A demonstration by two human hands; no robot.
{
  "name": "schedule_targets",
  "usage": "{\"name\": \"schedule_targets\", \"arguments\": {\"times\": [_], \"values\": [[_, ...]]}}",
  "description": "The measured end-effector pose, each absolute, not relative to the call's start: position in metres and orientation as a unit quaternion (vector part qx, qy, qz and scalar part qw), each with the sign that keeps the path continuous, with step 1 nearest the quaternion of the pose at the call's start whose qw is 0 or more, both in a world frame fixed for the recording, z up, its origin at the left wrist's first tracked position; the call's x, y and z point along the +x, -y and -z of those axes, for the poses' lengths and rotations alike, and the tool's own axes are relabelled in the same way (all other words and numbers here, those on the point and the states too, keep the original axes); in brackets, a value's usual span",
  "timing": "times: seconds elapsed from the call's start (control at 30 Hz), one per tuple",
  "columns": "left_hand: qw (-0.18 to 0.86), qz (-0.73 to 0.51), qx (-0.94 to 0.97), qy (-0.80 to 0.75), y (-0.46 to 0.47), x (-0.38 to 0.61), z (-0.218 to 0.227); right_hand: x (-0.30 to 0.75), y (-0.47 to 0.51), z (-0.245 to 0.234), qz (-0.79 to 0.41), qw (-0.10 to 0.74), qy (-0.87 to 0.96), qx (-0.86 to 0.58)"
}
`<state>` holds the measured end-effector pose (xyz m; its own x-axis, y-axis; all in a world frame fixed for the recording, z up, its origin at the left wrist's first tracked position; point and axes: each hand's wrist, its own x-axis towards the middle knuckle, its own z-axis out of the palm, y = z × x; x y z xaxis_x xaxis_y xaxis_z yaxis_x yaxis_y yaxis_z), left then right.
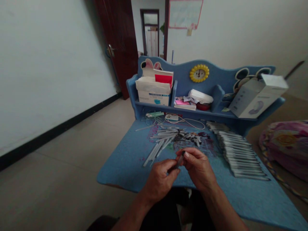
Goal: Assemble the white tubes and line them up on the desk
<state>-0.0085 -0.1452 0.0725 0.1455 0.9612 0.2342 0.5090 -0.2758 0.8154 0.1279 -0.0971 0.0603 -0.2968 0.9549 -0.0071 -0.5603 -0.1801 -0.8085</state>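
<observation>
Both hands meet over the near edge of a blue child's desk (125, 166). My left hand (160, 178) and my right hand (198, 166) are closed together on one thin dark pen-like stick (178, 161), pinched between the fingertips of both. Just beyond them lies a loose heap of pale thin tubes (161, 142) and small dark-and-white caps (193, 137). To the right, a long neat row of finished pale sticks (240, 154) runs along the desk.
The desk's back shelf holds a white carton with a red card (154, 88), papers and a red bowl (196, 99), and a tilted white box (257, 94). A white cable (183, 120) lies below. A dark door (120, 45) stands left; a pink bundle (286, 147) right.
</observation>
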Motion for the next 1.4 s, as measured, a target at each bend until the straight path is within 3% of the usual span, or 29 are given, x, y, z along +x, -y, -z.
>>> {"name": "schedule_targets", "arguments": {"times": [0.4,0.7,0.87,1.2,1.4], "values": [[0.306,-0.360,0.702,-0.532,0.145,-0.010,-0.072,0.137,0.097,-0.051,-0.653,0.515,0.453,-0.322],[0.316,-0.280,0.757,-0.498,0.142,-0.017,-0.074,0.178,0.079,-0.085,-0.453,0.286,0.770,-0.347],[0.314,-0.257,0.772,-0.489,0.142,-0.019,-0.072,0.181,0.075,-0.092,-0.405,0.222,0.832,-0.307],[0.297,-0.212,0.795,-0.485,0.141,-0.021,-0.073,0.179,0.074,-0.075,-0.439,0.163,0.819,-0.332],[0.287,-0.215,0.792,-0.494,0.139,-0.023,-0.069,0.181,0.074,-0.078,-0.435,0.219,0.805,-0.339]]}}
